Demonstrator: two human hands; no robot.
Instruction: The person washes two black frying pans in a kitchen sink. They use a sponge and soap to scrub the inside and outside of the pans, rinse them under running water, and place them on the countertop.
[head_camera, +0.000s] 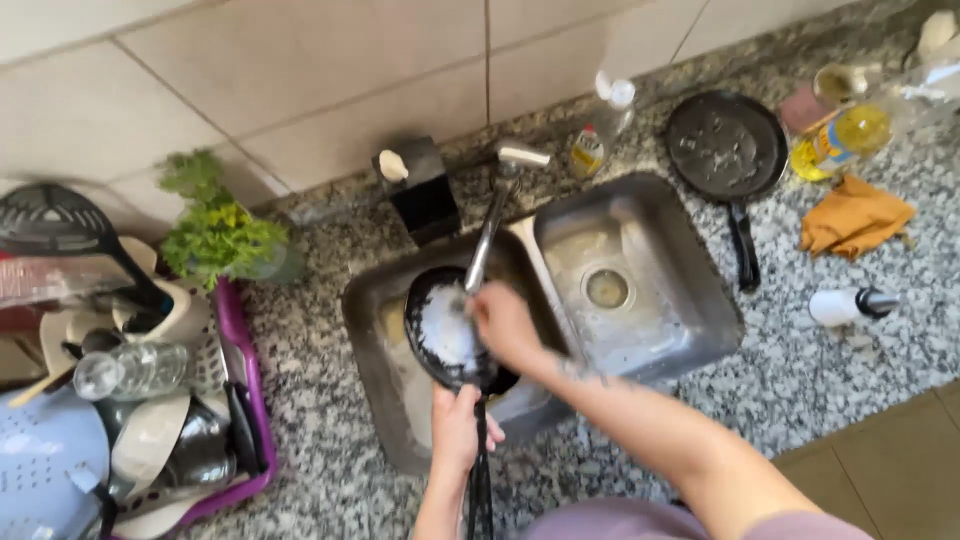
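My left hand (458, 428) grips the black handle of a black frying pan (445, 330), held over the left basin of a steel double sink (690, 330). The pan's inside is covered with white soap foam. My right hand (505, 325) rests inside the pan at its right side, fingers closed; what it holds is hidden. The steel tap (490, 225) reaches over the pan from the back wall.
A purple dish rack (240, 340) full of dishes, a bottle and a colander stands at left, with green herbs (215, 225) behind it. A second black pan (727, 148), oil bottle (845, 135), orange cloth (855, 215), soap bottle (592, 145) and small white bottle (845, 305) lie at right on the granite counter.
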